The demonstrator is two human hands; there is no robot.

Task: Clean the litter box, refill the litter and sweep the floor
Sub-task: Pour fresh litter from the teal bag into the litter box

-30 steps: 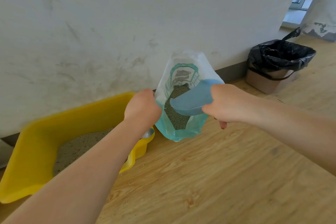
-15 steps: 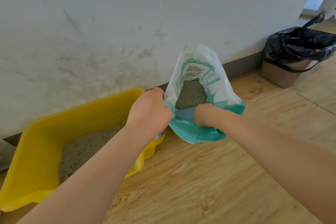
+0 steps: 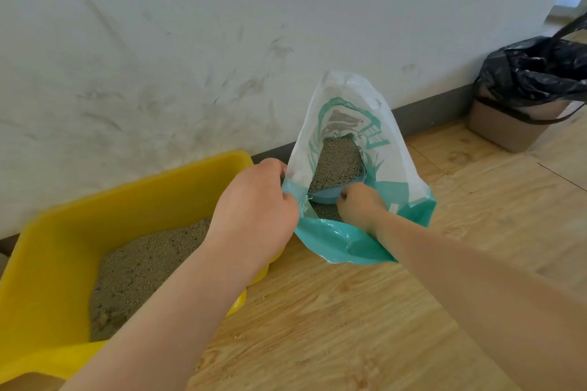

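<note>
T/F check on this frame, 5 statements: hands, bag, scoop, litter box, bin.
1. The left hand grips the bag rim. True.
2. The right hand is outside the bag. False: it reaches into the bag's mouth and holds the blue scoop.
3. The scoop holds litter. True.
4. The litter box is empty. False: it holds litter.
5. The bin stands left of the litter box. False: it stands far right by the wall, lined with a black bag.
</note>
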